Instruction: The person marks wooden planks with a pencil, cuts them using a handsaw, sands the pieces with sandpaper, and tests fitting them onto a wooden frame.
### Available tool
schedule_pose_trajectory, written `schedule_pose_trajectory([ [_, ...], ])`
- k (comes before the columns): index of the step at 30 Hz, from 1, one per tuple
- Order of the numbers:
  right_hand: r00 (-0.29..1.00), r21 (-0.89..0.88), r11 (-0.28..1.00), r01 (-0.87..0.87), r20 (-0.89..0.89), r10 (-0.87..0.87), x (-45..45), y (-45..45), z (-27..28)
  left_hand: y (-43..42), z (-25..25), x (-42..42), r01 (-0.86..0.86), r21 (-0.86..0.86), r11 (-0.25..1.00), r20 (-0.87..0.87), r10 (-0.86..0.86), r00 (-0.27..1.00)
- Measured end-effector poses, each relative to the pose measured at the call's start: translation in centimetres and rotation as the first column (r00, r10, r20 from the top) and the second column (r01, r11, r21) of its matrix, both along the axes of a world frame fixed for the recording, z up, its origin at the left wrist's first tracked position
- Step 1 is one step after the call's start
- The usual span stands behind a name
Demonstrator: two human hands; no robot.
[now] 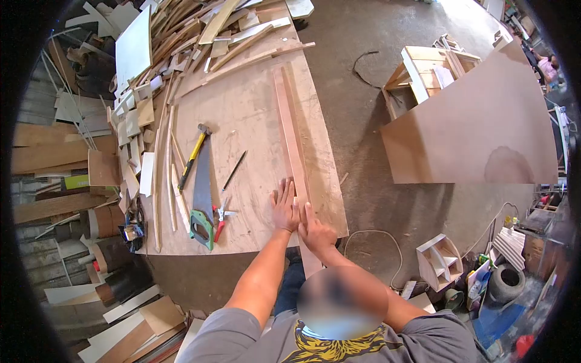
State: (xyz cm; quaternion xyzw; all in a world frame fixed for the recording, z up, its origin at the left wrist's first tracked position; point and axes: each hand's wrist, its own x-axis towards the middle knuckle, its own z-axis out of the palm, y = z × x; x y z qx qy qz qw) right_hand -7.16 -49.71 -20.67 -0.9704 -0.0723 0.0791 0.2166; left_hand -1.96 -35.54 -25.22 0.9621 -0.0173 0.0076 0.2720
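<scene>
A long, narrow wooden plank [292, 133] lies along the right part of the plywood worktable [242, 127], its near end reaching past the table edge toward my body. My left hand [284, 206] rests flat against the plank's left side, fingers stretched out. On the right side my right hand [318, 232] grips the plank, with its index finger extended along the top and the other fingers curled. To the left lie a handsaw [203, 187] with a green handle, a yellow-handled hammer [193, 156], a dark pencil [234, 170] and red-handled pliers [222, 221].
Wood offcuts [181, 48] are heaped at the table's far left, with long thin strips [158, 175] nearer. A large brown panel [472, 127] leans by a wooden frame [417, 72] at right. A cable [387, 239] and a small wooden shelf [439, 262] are on the floor.
</scene>
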Motion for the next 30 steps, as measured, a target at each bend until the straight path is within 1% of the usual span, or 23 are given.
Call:
schedule_pose_trajectory([
  [1, 0.999, -0.014, 1.000, -0.007, 0.033, 0.007, 0.2, -0.2, -0.2, 0.0, 0.0, 0.1, 0.002, -0.015, 1.000, -0.016, -0.002, 1.000],
  [4, 0.995, 0.045, 0.999, -0.012, 0.098, 0.008, 0.6, -0.4, -1.0, 0.0, -0.3, 0.0, 0.017, 0.046, 0.999, -0.019, -0.016, 1.000],
  [7, 0.996, 0.062, 0.998, -0.021, 0.086, 0.016, 1.0, -0.3, -0.6, -0.1, 0.2, 0.1, 0.003, 0.046, 0.999, -0.041, -0.001, 0.999],
  [10, 0.998, 0.053, 0.997, -0.054, 0.034, 0.052, 1.1, -0.1, -0.4, -0.4, 0.4, 0.1, -0.024, 0.037, 0.999, -0.019, 0.024, 1.000],
  [13, 0.994, 0.007, 0.998, -0.064, 0.094, 0.063, 1.0, 0.2, -1.2, -0.3, -0.2, 0.0, -0.039, 0.022, 0.999, 0.022, 0.039, 0.999],
  [16, 0.995, -0.043, 0.995, -0.086, 0.042, 0.087, 0.9, 0.2, -1.1, -0.3, -0.4, -0.1, -0.042, 0.045, 0.998, 0.034, 0.041, 0.999],
  [19, 0.993, -0.029, 0.998, -0.057, 0.106, 0.060, 1.0, 0.3, -0.4, -0.1, -0.7, -0.1, -0.041, 0.036, 0.999, 0.039, 0.039, 0.998],
  [22, 0.998, -0.060, 0.997, -0.057, -0.003, 0.057, 1.1, 0.7, 1.2, 0.0, 0.3, -0.2, -0.044, -0.038, 0.998, 0.017, 0.045, 0.999],
  [25, 0.998, -0.140, 0.990, -0.029, -0.063, 0.020, 0.7, 1.9, 1.6, 0.4, 0.4, -0.6, -0.095, -0.230, 0.969, 0.042, 0.107, 0.993],
  [28, 1.000, -0.186, 0.982, 0.008, 0.016, -0.005, -0.4, 2.6, -1.5, 1.0, 1.3, -2.8, -0.161, -0.450, 0.878, 0.051, 0.206, 0.977],
  [30, 0.999, -0.189, 0.982, 0.026, 0.033, -0.021, -0.6, 2.2, -2.6, 1.9, 1.0, -4.8, -0.239, -0.507, 0.828, -0.044, 0.252, 0.967],
])
